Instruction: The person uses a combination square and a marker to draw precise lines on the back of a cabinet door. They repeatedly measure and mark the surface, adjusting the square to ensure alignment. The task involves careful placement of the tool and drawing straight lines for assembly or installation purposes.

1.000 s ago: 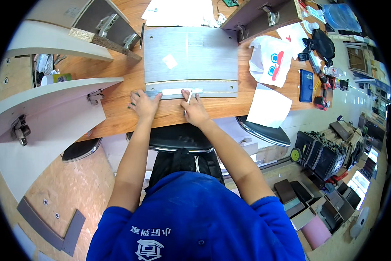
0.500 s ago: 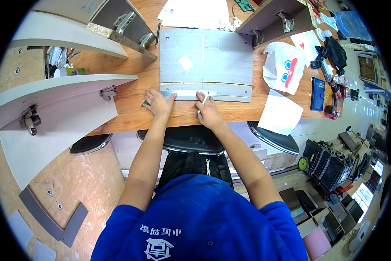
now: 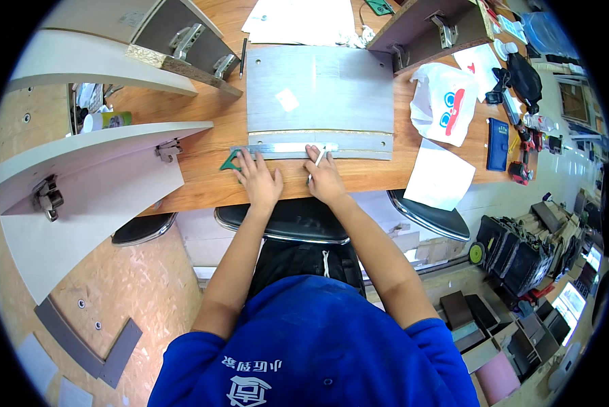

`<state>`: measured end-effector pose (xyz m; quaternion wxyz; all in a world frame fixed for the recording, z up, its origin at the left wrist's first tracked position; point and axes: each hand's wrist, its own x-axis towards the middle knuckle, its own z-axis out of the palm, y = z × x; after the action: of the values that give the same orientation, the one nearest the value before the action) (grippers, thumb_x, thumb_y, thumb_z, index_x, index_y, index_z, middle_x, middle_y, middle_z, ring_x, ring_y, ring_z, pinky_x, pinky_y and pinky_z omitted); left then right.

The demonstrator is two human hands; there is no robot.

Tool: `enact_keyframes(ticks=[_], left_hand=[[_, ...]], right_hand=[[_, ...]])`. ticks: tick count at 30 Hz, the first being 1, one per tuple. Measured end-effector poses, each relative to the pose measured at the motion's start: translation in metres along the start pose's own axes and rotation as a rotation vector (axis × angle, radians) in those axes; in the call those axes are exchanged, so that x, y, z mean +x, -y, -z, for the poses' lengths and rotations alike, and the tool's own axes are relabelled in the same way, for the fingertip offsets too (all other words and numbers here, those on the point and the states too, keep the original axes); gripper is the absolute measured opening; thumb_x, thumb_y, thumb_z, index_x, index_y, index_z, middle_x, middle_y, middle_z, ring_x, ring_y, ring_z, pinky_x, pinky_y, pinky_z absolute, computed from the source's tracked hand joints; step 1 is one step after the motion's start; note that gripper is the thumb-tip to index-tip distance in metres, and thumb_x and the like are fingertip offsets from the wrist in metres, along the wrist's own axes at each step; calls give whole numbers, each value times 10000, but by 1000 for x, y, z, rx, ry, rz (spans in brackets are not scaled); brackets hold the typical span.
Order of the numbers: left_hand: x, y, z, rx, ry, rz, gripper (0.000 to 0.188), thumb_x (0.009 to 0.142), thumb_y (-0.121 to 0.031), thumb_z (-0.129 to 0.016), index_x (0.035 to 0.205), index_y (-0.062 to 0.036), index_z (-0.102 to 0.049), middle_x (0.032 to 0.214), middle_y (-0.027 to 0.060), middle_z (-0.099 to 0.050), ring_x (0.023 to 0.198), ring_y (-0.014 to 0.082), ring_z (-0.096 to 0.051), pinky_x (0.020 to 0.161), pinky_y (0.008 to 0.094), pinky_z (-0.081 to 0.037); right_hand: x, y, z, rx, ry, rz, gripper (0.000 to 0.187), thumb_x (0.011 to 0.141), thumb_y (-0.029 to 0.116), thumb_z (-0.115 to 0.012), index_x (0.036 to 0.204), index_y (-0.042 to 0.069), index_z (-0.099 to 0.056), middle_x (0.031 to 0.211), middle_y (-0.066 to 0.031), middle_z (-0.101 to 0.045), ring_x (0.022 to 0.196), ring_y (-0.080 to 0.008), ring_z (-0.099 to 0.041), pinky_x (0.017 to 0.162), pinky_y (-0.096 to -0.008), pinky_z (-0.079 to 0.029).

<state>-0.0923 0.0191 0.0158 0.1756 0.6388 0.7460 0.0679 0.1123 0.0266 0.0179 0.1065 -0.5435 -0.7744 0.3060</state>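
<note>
A set square with a green handle (image 3: 230,161) and a metal blade (image 3: 284,147) lies along the near edge of a grey board (image 3: 352,95), its handle past the board's left side. My left hand (image 3: 262,183) rests with fingers spread at the handle end, fingertips on the blade. Between the fingers of my right hand (image 3: 327,182) is a slim white pen (image 3: 319,158), tilted; the fingertips touch the blade farther right. A groove runs across the board just beyond the blade, and a small white paper piece (image 3: 287,100) lies on the board.
Panels with metal hinges stand at the left (image 3: 94,176), upper left (image 3: 182,51) and upper right (image 3: 426,34). A black pen (image 3: 243,57) lies left of the board. Rightward are a white plastic bag (image 3: 440,102), a paper sheet (image 3: 440,175) and a dark blue case (image 3: 497,144). Black stools (image 3: 284,220) stand at the table's near edge.
My left hand has shifted slightly right and nearer, uncovering more of the green handle. The square's handle end now shows more clearly; my right hand stays on the blade with the pen.
</note>
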Motion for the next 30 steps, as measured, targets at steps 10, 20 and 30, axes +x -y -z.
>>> enact_keyframes(ticks=[10,20,30], left_hand=[[-14,-21,-13,136,153,-52,809,866,-201,-655,1567,50,-338,1672,326,-164,1579,462,-112,1208,721,-105],[-6,-23,-17,98,158,-109,784,875,-150,-655,1568,34,-340,1687,301,-153,1581,449,-134,1214,681,-174],[-7,-20,-28,84,53,-126,679,935,-142,-608,1546,36,-370,1664,297,-219,1562,467,-196,1207,606,-290]], right_hand=[[0,-7,0,41,-35,48,321,800,-21,-648,1112,42,-608,1591,-195,-433,1488,-388,-389,1197,-609,-341],[7,-8,3,43,-100,71,279,819,20,-689,1086,39,-612,1441,-203,-564,1364,-412,-503,1102,-571,-429],[120,53,26,802,-36,-150,195,958,142,-643,1038,-32,-680,771,-183,-705,674,-246,-677,668,-370,-544]])
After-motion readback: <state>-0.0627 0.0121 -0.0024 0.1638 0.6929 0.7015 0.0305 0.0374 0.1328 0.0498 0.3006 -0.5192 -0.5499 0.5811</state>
